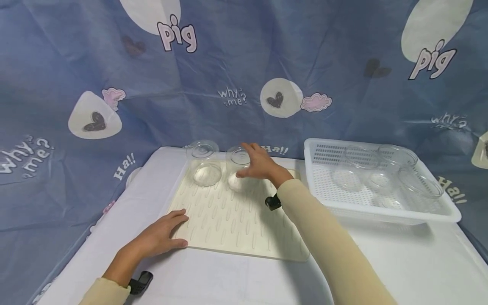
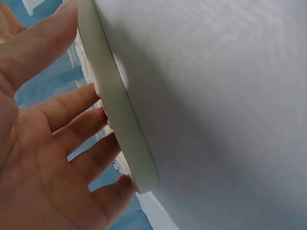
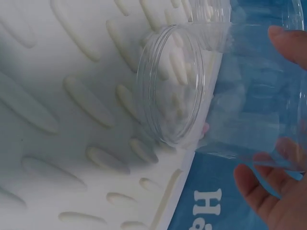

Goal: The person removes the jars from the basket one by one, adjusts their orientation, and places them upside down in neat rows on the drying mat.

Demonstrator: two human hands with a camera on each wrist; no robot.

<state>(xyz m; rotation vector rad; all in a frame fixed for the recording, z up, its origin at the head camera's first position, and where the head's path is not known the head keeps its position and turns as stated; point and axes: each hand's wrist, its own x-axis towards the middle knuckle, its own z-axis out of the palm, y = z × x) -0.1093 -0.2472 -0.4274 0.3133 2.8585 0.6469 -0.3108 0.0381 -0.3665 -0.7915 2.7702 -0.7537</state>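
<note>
Two clear jars [image 1: 206,163] stand at the back of a cream drying mat [image 1: 232,224] with raised oval ridges. My right hand [image 1: 261,163] holds the right-hand clear jar [image 3: 225,139] near its top. The thumb is on one side and the fingers on the other in the right wrist view, and the jar's base sits on the mat. At the mat's front left corner my left hand [image 1: 162,235] rests with fingers spread. Its fingertips touch the mat edge [image 2: 122,120] in the left wrist view.
A white perforated basket [image 1: 324,205] stands to the right, with several clear jars [image 1: 381,180] in it. The white-covered table [image 1: 213,279] lies under mat and basket. Behind hangs a blue printed cloth [image 1: 228,55].
</note>
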